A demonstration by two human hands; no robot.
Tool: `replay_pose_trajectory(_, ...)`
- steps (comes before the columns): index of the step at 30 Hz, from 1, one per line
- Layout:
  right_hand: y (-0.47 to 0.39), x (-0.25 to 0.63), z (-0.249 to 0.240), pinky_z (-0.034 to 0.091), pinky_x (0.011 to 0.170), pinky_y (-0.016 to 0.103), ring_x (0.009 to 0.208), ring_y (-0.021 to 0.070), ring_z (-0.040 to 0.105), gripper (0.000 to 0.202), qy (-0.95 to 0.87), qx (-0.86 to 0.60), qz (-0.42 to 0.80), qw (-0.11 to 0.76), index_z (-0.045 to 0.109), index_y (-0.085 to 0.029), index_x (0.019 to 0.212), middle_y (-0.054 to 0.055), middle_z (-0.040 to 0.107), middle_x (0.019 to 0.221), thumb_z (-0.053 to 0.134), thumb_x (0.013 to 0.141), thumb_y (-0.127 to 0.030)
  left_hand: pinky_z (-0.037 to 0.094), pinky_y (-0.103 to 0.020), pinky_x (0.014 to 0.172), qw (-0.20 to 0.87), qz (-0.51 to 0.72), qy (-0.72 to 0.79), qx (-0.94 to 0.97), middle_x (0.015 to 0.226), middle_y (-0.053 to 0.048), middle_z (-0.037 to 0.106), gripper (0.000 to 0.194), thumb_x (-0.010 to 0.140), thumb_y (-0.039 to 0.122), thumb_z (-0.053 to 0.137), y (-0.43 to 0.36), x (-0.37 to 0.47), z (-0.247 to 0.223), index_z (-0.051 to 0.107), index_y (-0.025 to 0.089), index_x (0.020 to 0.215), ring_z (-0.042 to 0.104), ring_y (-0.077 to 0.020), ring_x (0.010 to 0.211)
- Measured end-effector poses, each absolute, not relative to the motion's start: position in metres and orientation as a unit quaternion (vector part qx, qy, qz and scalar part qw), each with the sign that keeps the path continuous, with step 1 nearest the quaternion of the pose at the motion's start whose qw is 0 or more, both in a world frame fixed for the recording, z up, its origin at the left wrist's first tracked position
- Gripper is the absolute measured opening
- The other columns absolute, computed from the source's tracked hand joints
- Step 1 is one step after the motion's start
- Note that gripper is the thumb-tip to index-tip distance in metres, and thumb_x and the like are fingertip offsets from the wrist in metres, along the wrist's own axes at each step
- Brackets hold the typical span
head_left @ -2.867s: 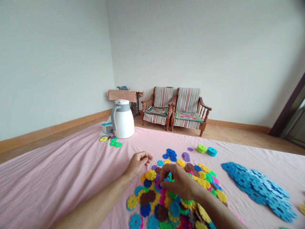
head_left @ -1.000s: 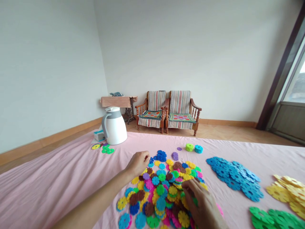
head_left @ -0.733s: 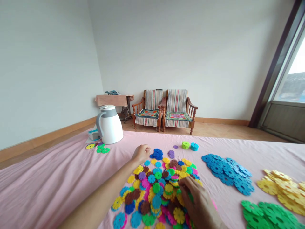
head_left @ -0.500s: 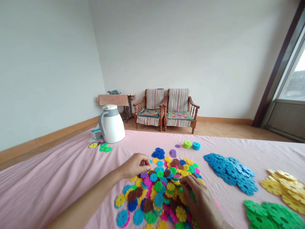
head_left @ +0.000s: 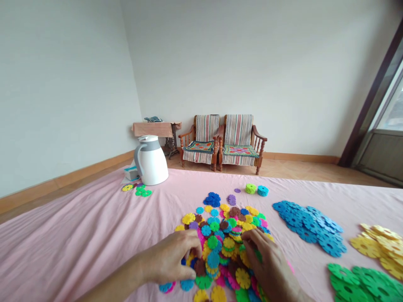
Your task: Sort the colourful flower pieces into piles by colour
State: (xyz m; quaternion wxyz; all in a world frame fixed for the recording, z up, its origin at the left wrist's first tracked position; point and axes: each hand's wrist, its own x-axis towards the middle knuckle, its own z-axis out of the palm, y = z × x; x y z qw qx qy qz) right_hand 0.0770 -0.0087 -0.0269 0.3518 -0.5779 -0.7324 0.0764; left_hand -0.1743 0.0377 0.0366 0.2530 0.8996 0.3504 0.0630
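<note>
A mixed heap of flower-shaped plastic discs (head_left: 213, 259) in many colours lies on the pink cloth (head_left: 94, 222). Over its left side is my left hand (head_left: 173, 256), thumb and fingers apart above brown and blue discs, nothing held. My right hand (head_left: 270, 260) rests on the right side of the heap, fingers bent over yellow and green discs; its fingertips are partly hidden, so any grip cannot be made out. Right of the heap lie a blue pile (head_left: 310, 226), a yellow pile (head_left: 378, 245) and a green pile (head_left: 362, 283).
A white and grey jug (head_left: 153, 163) stands at the back left, with a small box (head_left: 131, 173) and a few discs (head_left: 143, 191) near it. Lime (head_left: 250, 188) and light-blue (head_left: 262, 191) stacks sit behind the heap. Two wooden chairs (head_left: 241, 142) stand by the wall.
My left hand has moved down and nearer over the heap, and its fingers have spread. My right hand stays at about the same place. The view has shifted slightly.
</note>
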Motion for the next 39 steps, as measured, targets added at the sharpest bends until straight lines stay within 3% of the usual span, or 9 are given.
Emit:
replay_pose_trajectory(10,-0.008,0.078,-0.029,0.046,0.065,0.027,0.073,0.0145,0.058,0.021,-0.733,-0.576,0.073,0.356,0.055,-0.022,0.084,0.002,0.06,0.079,0.034,0.089,-0.026,0.032,-0.017,0.048,0.37,0.068,0.367,0.851,0.061,0.006,0.05,0.02,0.059,0.009,0.059,0.043,-0.172,0.036,0.056,0.019,0.077,0.046,-0.0099,0.056)
replay_pose_trajectory(21,-0.008,0.077,-0.03,0.046,0.065,0.025,0.072,0.0138,0.058,0.02,-0.732,-0.572,0.063,0.364,0.054,-0.023,0.082,0.001,0.06,0.079,0.035,0.089,-0.025,0.04,-0.018,0.045,0.368,0.275,0.494,0.738,0.055,0.004,0.055,0.009,0.064,0.013,0.057,0.152,-0.136,0.001,0.055,0.014,0.073,0.056,-0.0107,0.048)
replay_pose_trajectory(28,-0.009,0.078,-0.031,0.046,0.065,0.025,0.072,0.0138,0.058,0.02,-0.731,-0.574,0.065,0.364,0.054,-0.023,0.083,0.001,0.06,0.079,0.035,0.089,-0.026,0.041,-0.018,0.047,0.321,0.319,0.52,0.725,0.072,-0.002,0.062,0.015,0.069,0.02,0.057,0.168,-0.132,-0.007,0.057,0.013,0.083,0.06,-0.0107,0.055)
replay_pose_trajectory(32,-0.008,0.078,-0.031,0.046,0.065,0.025,0.072,0.0141,0.058,0.019,-0.732,-0.573,0.063,0.362,0.054,-0.023,0.084,0.001,0.06,0.08,0.036,0.089,-0.026,0.04,-0.018,0.048,0.343,0.268,0.471,0.767,0.059,0.001,0.06,0.01,0.067,0.023,0.06,0.127,-0.161,0.012,0.061,0.014,0.07,0.057,-0.0116,0.053)
replay_pose_trajectory(36,-0.006,0.077,-0.033,0.046,0.066,0.026,0.074,0.0146,0.058,0.02,-0.737,-0.569,0.061,0.359,0.054,-0.023,0.085,0.002,0.06,0.08,0.035,0.089,-0.026,0.035,-0.017,0.049,0.391,0.085,0.372,0.838,0.062,0.003,0.059,0.007,0.065,0.019,0.06,0.082,-0.194,0.035,0.062,0.014,0.069,0.051,-0.0092,0.055)
replay_pose_trajectory(39,-0.006,0.077,-0.035,0.046,0.07,0.028,0.076,0.0149,0.057,0.02,-0.737,-0.569,0.065,0.358,0.054,-0.022,0.085,0.002,0.06,0.081,0.035,0.089,-0.027,0.032,-0.017,0.051,0.323,0.025,0.387,0.863,0.065,0.004,0.057,0.007,0.061,0.017,0.063,0.059,-0.209,0.045,0.059,0.016,0.067,0.049,-0.0096,0.059)
